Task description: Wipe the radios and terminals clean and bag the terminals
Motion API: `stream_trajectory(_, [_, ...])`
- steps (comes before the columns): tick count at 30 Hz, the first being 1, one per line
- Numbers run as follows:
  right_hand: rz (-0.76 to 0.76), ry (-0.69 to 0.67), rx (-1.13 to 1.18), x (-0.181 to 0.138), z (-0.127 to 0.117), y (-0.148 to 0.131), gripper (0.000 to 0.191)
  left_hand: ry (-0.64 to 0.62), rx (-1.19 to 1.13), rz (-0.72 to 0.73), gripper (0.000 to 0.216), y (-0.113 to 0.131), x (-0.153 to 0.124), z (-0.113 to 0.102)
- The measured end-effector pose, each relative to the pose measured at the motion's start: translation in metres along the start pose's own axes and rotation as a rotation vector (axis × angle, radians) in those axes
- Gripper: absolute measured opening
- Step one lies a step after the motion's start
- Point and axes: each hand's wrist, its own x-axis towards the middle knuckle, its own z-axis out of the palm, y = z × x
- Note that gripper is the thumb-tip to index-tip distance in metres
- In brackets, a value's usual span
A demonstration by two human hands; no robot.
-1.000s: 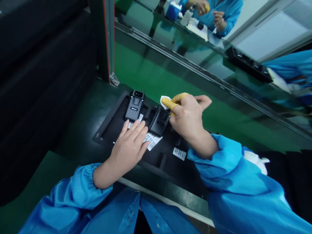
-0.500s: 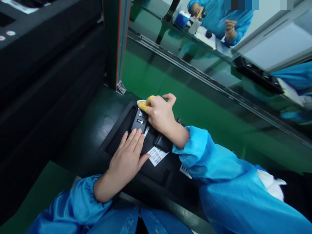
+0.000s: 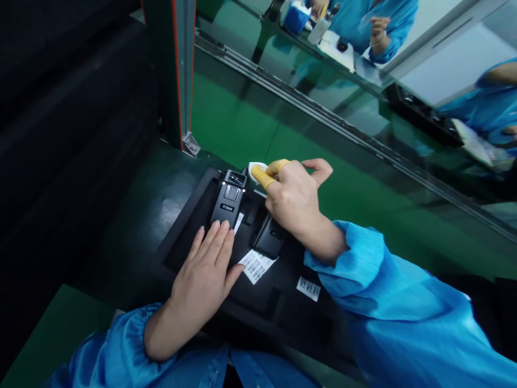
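Observation:
My left hand (image 3: 205,275) lies with fingers stretched flat, its fingertips on the lower end of a black handheld device (image 3: 226,207) marked "Riton". My right hand (image 3: 297,199), with yellow finger cots on the thumb-side fingers, pinches a small white wipe (image 3: 255,167) to the right of that device's top end. Beneath the right hand rests a second black device (image 3: 267,240), partly covered by it. Both devices sit in a black foam tray (image 3: 242,293). A white label sheet (image 3: 256,267) with barcodes lies beside my left thumb.
Another small label sheet (image 3: 309,289) lies at the tray's right. A metal-edged post (image 3: 186,81) stands behind on the left, and stacked black trays (image 3: 76,108) rise beside it. Beyond a rail (image 3: 291,94), people in blue sleeves (image 3: 390,37) work at another table.
My right hand has moved right with the wipe, off the top of the Riton device, uncovering its upper end. My left hand stays on the device. The view has shifted slightly.

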Motion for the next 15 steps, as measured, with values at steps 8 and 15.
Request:
stream_trajectory(8, [-0.057, -0.083, 0.029, 0.016, 0.003, -0.029, 0.04, -0.02, 0.041, 0.017, 0.046, -0.001, 0.002, -0.001])
stream_trajectory(15, [0.005, -0.047, 0.012, -0.011, 0.001, -0.002, 0.036, -0.02, 0.031, 0.008, 0.044, 0.0, 0.002, -0.002])
